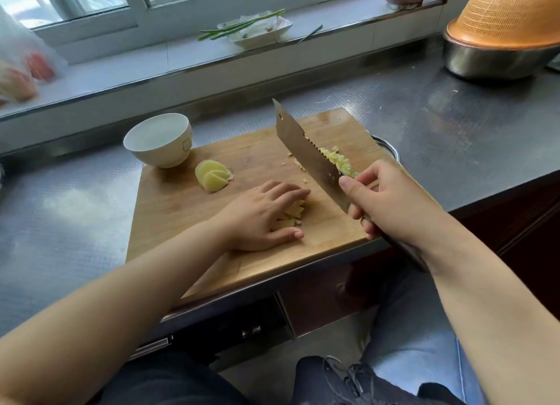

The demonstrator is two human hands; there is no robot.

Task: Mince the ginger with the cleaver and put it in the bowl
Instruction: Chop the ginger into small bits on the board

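Three lots of ginger lie on the cutting board (188,210); sliced ginger (291,216) sits under the left hand (263,215), near the board's front edge; fingers are nearly straight and pressed down on the slices, thumb flat on the wood; part of the pile shows between fingers and thumb. Right hand (391,201) is curled round the handle of the cleaver (306,145), thumb laid on the blade's side; blade stands on edge, tip toward the board's far edge. Minced ginger (338,161) lies on the far side of the blade, toward the board's right edge, just beyond the right hand; a few bits lie loose beside it. Fanned ginger slices (212,175) rest near the far left corner, just beside the white bowl (158,140); bowl stands on that corner.
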